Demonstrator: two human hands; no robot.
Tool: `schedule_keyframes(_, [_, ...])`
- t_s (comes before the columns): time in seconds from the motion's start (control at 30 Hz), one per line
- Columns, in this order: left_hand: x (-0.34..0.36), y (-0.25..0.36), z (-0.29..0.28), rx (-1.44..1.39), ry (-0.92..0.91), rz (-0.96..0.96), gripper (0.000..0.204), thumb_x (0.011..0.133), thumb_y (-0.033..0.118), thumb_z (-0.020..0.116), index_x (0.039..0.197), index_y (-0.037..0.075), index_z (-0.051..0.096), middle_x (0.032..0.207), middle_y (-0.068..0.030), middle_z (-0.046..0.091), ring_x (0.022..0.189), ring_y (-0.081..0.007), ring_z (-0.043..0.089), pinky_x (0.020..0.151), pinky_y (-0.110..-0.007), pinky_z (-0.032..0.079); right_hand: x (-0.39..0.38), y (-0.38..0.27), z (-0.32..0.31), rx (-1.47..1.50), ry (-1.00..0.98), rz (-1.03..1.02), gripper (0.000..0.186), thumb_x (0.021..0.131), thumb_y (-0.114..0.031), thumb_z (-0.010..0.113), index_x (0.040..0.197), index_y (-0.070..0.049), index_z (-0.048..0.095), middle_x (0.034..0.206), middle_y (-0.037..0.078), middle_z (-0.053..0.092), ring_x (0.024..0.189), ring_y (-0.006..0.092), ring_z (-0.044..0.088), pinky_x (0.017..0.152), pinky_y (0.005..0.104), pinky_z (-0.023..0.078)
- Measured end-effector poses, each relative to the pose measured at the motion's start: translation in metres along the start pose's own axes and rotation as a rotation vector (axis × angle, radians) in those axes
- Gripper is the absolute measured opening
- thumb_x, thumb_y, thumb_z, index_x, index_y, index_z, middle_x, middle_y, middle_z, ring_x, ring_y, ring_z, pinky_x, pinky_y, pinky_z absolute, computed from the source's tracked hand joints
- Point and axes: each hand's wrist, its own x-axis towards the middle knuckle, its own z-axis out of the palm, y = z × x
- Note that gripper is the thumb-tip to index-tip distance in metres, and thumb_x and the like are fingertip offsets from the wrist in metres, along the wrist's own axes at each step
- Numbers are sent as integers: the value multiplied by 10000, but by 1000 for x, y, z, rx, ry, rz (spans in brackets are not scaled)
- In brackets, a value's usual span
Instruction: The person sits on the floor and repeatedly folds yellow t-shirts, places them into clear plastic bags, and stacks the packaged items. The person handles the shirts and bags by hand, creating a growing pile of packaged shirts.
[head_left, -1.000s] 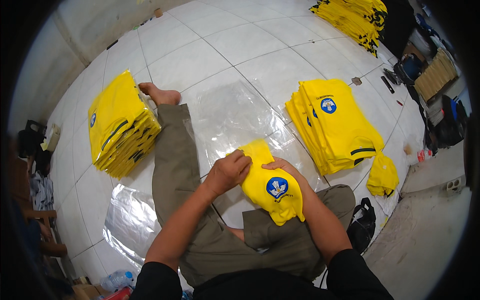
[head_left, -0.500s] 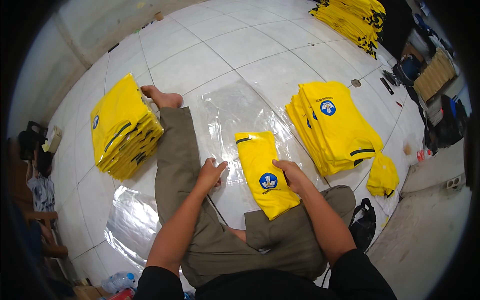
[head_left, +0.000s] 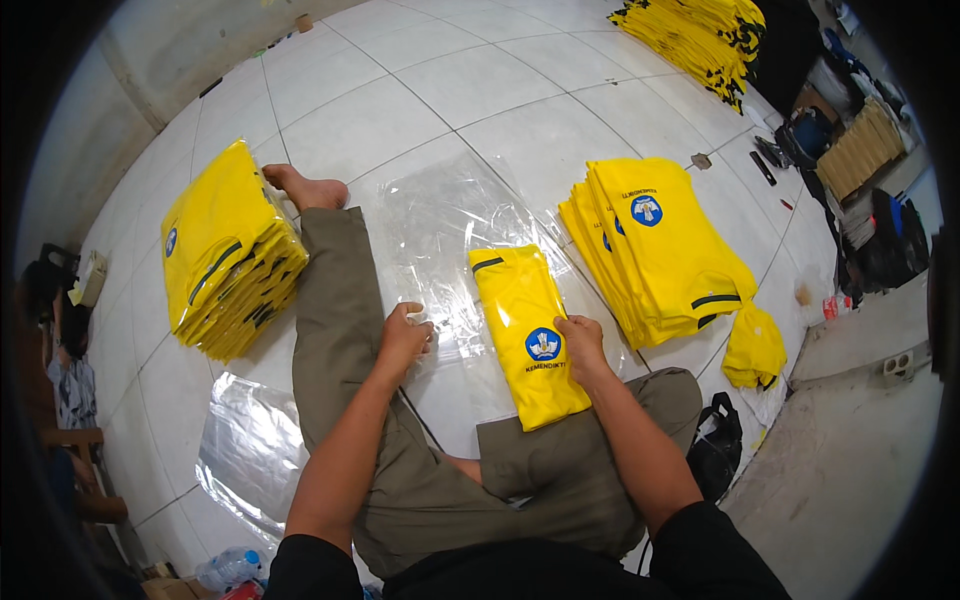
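A folded yellow shirt (head_left: 527,330) with a blue round emblem and a dark band lies between my hands, its near end on my trouser leg. My right hand (head_left: 585,350) grips its right edge, thumb on top. To the shirt's left, my left hand (head_left: 405,338) hovers with curled fingers by the clear plastic bags (head_left: 440,215) spread on the floor. Whether those fingers pinch any film I cannot make out. Beyond my right hand stands a stack of folded yellow shirts (head_left: 675,240). Left of my outstretched leg is a pile of bagged yellow shirts (head_left: 225,250).
More clear bags (head_left: 250,450) lie left of my leg, with a plastic bottle (head_left: 230,567) nearby. A crumpled yellow cloth (head_left: 755,345) and a black bag (head_left: 717,445) are at the right. Another yellow pile (head_left: 695,40) stands far right, near wall-side clutter.
The view has shifted a little. My left hand's fingers have curled in more, and the held shirt has turned slightly more upright, with my right hand still at its edge.
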Motion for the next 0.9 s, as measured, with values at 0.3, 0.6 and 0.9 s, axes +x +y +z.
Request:
schedule_keyframes(0.3, [16, -13, -5, -47, 42, 148, 474, 913, 90, 707, 1334, -1, 510, 802, -82, 666, 599, -126, 599, 492, -292, 472, 7, -27, -19, -979, 171, -563, 409, 942, -307, 690, 1074, 79, 667, 1062, 243, 696, 1001, 387, 665, 883, 458, 500])
schedule_keyframes(0.6, [21, -11, 9, -43, 49, 241, 482, 905, 76, 694, 1342, -13, 512, 762, -49, 624, 562, -103, 542, 479, -280, 438, -46, -42, -41, -1403, -170, 126, 644, 864, -534, 700, 1205, 9, 642, 1209, 214, 694, 1136, 376, 661, 943, 466, 505])
schedule_keyframes(0.9, [16, -10, 2, -97, 26, 216, 481, 920, 91, 682, 1359, 5, 507, 770, -37, 613, 636, -98, 568, 497, -265, 443, -38, -33, -53, -1258, -88, 131, 446, 761, -315, 834, 1063, -13, 704, 1026, 187, 743, 1007, 350, 710, 831, 453, 546])
